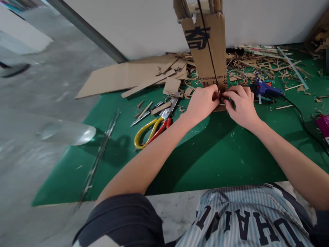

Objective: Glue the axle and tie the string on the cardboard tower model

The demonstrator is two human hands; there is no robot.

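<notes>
A tall cardboard structure (pixel 212 65) with dark printed lettering stands on the green table. A thin black cord (pixel 211 51) runs down its front to my fingers. My left hand (pixel 203 103) is closed at the foot of the structure, thumb and fingertips pinching the cord. Just beside it, my right hand (pixel 241 106) is closed too, its fingertips pressed together at the cord's lower end. The exact grip is partly hidden by the fingers. Left of my left forearm lie scissors (pixel 160 124) with one yellow and one red handle.
A blue hot glue gun (pixel 268 89) with a black cable lies to the right. Cardboard scraps (pixel 257 65) pile along the wall. A large cardboard sheet (pixel 115 77) is at the back left. A clear bottle (pixel 69 133) and thin strips (pixel 100 154) are near the table's left edge.
</notes>
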